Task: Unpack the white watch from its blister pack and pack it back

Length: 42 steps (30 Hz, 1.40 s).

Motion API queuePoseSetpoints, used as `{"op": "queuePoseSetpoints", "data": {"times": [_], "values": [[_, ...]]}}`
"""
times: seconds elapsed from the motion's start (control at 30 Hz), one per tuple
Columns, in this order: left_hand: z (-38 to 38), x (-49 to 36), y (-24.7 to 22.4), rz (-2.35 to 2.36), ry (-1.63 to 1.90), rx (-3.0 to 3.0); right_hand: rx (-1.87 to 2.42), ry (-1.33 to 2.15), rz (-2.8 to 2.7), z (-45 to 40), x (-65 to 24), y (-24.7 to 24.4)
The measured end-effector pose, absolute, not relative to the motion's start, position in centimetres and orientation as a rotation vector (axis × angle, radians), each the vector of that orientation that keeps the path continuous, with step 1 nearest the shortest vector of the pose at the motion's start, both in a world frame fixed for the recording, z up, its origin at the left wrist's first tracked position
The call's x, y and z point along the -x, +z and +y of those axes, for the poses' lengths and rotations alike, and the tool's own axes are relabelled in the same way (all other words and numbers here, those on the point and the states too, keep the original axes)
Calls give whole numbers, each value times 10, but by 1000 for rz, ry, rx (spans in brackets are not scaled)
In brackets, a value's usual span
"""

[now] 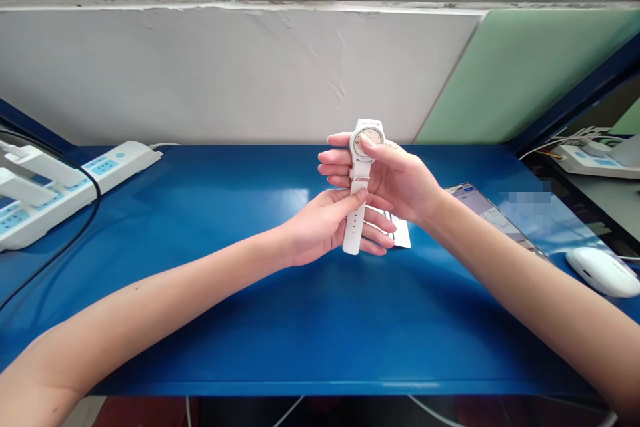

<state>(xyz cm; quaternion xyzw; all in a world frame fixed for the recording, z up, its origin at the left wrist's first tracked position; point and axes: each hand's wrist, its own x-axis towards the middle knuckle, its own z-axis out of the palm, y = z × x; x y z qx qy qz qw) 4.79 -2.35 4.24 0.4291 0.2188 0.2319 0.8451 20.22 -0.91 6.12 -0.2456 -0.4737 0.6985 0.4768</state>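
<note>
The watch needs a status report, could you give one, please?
Left hand gripping strap; right hand holding watch, thumb over dial. Card partly behind left hand; nothing seen blocking.

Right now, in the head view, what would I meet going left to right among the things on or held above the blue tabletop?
White power strip at the left edge → white watch → phone → white rounded device

The watch [363,170] is white with a pale cream dial, and the worktop [240,340] is plain glossy blue. The power strip [80,187] is white with light blue socket panels; the wall panel [525,73] is pale green.
</note>
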Motion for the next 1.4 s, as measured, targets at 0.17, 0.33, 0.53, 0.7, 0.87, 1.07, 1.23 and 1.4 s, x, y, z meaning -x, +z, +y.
{"op": "queuePoseSetpoints", "data": {"times": [0.17, 0.33, 0.53, 0.7, 0.87, 1.07, 1.23, 1.4], "values": [[-23, -48, 44, 504, 446, -872, 728, 1603, -1053, -3, -205, 60], [-23, -47, 41, 480, 405, -864, 752, 1605, -1000, -3, -208, 61], [-22, -48, 40, 460, 411, -884, 693, 1655, -1022, -2, -210, 61], [-22, -49, 42, 509, 440, -901, 637, 1728, -1050, -2, -211, 61], [-20, -50, 43, 574, 441, -889, 617, 1756, -1078, -3, -211, 61], [-20, -49, 45, 579, 421, -859, 643, 1784, -1058, -2, -212, 62], [-22, -48, 47, 507, 376, -853, 635, 1802, -1057, -3, -214, 64], [-22, -46, 46, 489, 362, -873, 723, 1729, -1082, -6, -214, 70]]}}
